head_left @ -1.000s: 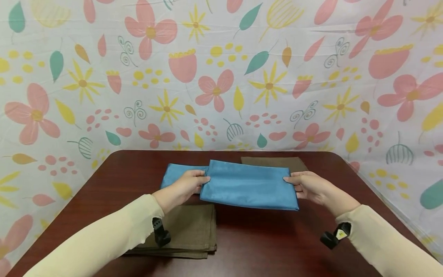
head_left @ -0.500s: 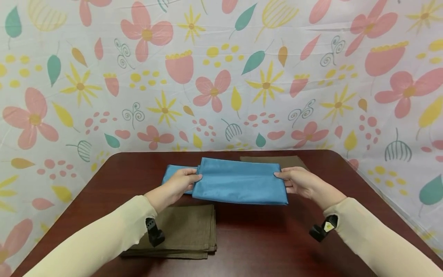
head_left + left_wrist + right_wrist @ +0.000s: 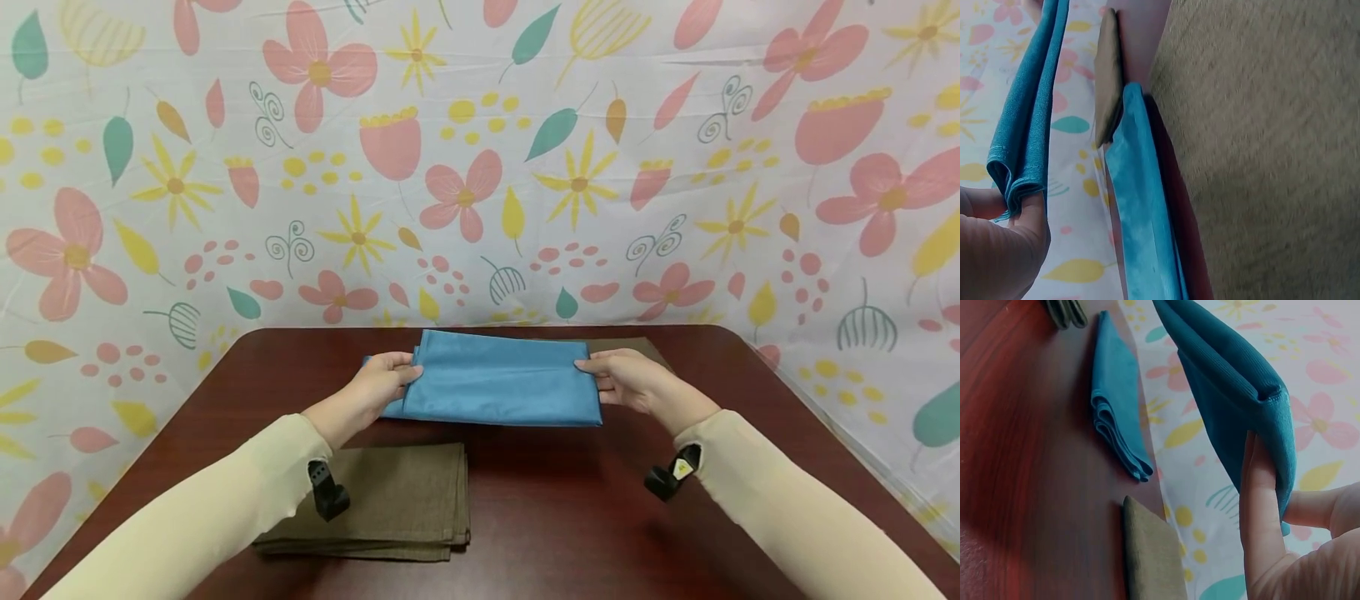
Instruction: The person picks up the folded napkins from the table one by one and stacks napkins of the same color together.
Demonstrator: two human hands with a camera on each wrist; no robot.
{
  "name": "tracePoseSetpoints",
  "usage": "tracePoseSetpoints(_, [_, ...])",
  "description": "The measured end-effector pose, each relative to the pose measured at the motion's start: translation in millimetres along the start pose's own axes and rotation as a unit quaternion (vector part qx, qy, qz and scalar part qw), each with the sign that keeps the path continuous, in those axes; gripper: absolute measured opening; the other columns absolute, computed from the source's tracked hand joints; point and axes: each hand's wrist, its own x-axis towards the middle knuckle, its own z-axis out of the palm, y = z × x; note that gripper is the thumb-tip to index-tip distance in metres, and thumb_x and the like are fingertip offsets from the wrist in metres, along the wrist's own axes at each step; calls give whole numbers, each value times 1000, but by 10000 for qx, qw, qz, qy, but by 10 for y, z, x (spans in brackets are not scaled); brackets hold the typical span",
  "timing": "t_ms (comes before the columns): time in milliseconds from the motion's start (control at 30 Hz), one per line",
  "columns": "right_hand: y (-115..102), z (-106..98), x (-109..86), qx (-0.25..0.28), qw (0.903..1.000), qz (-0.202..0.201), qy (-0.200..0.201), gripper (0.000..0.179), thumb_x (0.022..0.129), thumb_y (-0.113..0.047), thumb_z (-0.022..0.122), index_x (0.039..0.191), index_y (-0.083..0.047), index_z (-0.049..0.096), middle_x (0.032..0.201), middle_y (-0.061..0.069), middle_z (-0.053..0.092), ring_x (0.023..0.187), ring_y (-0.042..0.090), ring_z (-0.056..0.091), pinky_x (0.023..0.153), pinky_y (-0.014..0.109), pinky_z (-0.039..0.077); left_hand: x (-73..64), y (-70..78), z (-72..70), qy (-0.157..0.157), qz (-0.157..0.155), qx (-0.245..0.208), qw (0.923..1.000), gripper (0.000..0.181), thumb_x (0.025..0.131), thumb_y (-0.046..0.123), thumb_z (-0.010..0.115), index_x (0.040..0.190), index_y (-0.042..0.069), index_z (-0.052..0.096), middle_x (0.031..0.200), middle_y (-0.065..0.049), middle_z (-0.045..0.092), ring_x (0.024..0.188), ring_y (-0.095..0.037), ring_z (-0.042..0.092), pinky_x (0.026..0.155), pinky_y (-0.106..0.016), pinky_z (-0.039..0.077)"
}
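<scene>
A folded blue cloth [image 3: 502, 379] is held flat between both hands, raised over the table. My left hand [image 3: 371, 392] pinches its left edge, thumb on top; in the left wrist view the folded layers [image 3: 1025, 125] show at the thumb. At the opposite edge my right hand [image 3: 637, 379] pinches it, with fingers [image 3: 1260, 506] beneath in the right wrist view. A second folded blue cloth [image 3: 1116, 394] lies on the table; in the head view the held one mostly covers it.
Folded brown cloths [image 3: 397, 500] lie stacked at the table's front left, under the left forearm. Another folded brown cloth [image 3: 641, 346] lies at the back right, partly hidden. Behind the dark red table [image 3: 555, 533] hangs a floral curtain [image 3: 465, 100].
Both hands have carried the held blue cloth left and farther back. It now overlaps more of the second blue cloth and hides more of it. The brown cloths have stayed put.
</scene>
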Motion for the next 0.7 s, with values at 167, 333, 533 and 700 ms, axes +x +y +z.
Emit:
tracePoseSetpoints(167, [-22, 58, 85, -39, 10000, -17, 35, 54, 101, -16, 52, 144, 9, 31, 94, 1, 67, 86, 13, 68, 80, 33, 59, 30, -3, -63, 146, 25, 137, 9998, 52, 104, 13, 46, 149, -6, 29, 150, -25, 36, 137, -36, 40, 113, -48, 36])
tracePoseSetpoints(333, [-74, 120, 176, -82, 9999, 8, 124, 57, 101, -17, 53, 146, 8, 31, 96, 2, 66, 85, 12, 68, 80, 31, 59, 63, 44, -142, 235, 27, 253, 9994, 52, 104, 12, 45, 150, -5, 27, 151, -25, 35, 138, -35, 38, 113, -48, 35])
tracePoseSetpoints(533, [-100, 192, 314, 147, 9995, 146, 217, 61, 100, -17, 54, 151, 1, 26, 122, 12, 58, 91, 12, 66, 86, 34, 57, 109, 64, -224, 305, -31, 216, 9993, 53, 104, 11, 43, 151, -5, 23, 151, -25, 34, 138, -36, 37, 113, -48, 35])
tracePoseSetpoints(700, [-126, 249, 395, 375, 9983, 289, 336, 62, 100, -16, 54, 153, -2, 24, 132, 15, 51, 93, 14, 64, 85, 33, 57, 135, 63, -289, 328, -83, 254, 9991, 53, 105, 11, 42, 152, -4, 22, 152, -24, 33, 138, -35, 37, 113, -49, 35])
